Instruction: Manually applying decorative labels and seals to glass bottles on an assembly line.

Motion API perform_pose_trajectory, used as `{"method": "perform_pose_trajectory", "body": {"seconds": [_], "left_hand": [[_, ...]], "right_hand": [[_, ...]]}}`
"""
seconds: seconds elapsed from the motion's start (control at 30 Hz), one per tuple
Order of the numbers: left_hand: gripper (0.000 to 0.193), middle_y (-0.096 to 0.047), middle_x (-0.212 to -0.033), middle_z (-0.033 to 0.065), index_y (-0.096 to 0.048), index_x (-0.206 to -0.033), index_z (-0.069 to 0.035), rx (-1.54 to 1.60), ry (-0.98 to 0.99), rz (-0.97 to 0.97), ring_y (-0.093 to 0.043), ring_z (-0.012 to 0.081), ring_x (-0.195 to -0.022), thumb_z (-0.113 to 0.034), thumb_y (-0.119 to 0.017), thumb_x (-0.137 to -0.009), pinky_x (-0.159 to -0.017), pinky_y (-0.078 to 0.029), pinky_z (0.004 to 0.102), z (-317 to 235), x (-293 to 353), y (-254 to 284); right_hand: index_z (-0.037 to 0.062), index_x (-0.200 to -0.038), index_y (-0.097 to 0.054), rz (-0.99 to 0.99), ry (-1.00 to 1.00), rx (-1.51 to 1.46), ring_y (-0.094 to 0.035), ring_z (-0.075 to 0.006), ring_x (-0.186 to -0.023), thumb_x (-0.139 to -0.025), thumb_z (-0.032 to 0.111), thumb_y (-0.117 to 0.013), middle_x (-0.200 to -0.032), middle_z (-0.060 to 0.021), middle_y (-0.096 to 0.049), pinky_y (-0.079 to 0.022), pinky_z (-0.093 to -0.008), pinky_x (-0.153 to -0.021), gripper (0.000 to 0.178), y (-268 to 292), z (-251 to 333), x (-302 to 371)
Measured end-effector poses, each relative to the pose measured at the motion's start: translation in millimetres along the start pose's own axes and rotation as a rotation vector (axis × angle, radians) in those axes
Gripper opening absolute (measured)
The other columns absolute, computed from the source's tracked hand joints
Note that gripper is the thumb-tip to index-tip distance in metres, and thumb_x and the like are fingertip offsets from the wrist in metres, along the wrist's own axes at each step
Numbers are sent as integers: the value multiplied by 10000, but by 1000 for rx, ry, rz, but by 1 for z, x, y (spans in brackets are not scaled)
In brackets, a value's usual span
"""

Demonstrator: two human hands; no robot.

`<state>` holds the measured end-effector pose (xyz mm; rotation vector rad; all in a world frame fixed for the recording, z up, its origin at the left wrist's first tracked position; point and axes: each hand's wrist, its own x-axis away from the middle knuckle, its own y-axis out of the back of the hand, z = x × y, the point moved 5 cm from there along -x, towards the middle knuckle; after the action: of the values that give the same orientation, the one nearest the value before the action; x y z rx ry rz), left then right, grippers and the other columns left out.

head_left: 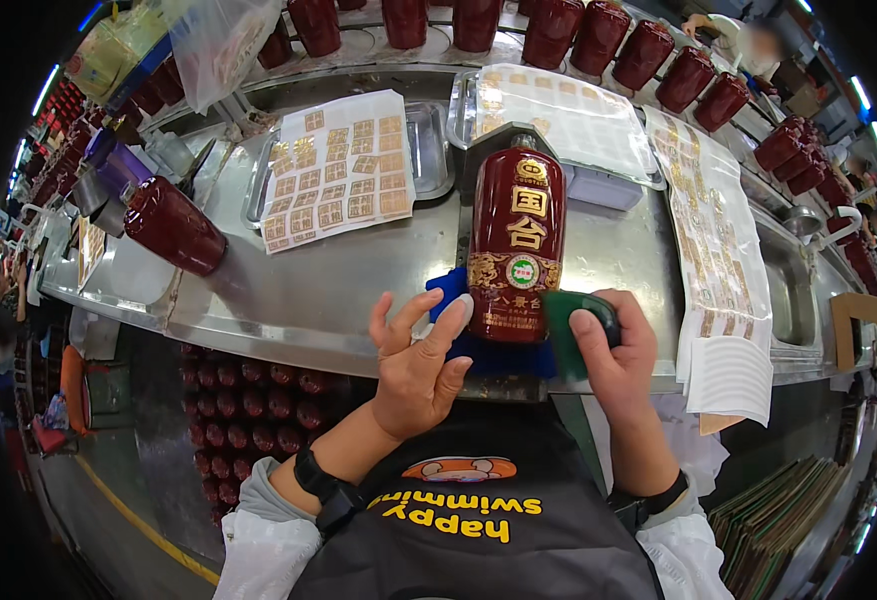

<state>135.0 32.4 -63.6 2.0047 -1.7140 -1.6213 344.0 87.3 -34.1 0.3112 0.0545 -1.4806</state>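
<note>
A dark red bottle (516,215) with gold characters and a round white-and-green label lies in front of me, its base toward me, on a blue cloth (443,288) at the table's edge. By the bottle's lower left side is my left hand (413,375), fingers spread and holding nothing; one fingertip wears a white finger cot (466,308). My right hand (626,360) grips a dark green scraper (565,325) with the thumb on top. The scraper's edge meets the bottle's lower right side. Part of the tool is hidden by my fingers.
Sheets of gold stickers lie on metal trays (428,150) and in a long strip (713,225) at the right. Another red bottle (173,228) leans at the left. Several bottles (563,30) line the far conveyor. A sink (783,285) is at the right.
</note>
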Motion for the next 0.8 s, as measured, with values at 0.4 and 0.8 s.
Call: {"method": "perform_pose_trajectory", "body": {"seconds": [0.4,0.8], "left_hand": [[466,-630,-1195,162,-540,-1296,55,29,11,-53,-504,312,-1226,-230,-595,-931,-1109,-181,535,2,-3,2],[527,-612,-1231,214,-489,-1319,64,-176,-180,76,-420,394,-1289,-281,-577,-930,-1131,-135,545,-20,-6,1]], "right_hand": [[95,-947,-688,161,666,388,-506,-239,-756,-522,56,-779,-840,-41,-552,-389,-375,-729,436,2,29,-2],[18,-946,-629,139,215,-75,-526,-124,-746,-839,95,-739,-850,-45,-566,-425,-256,-655,171,4,2,-5]]}}
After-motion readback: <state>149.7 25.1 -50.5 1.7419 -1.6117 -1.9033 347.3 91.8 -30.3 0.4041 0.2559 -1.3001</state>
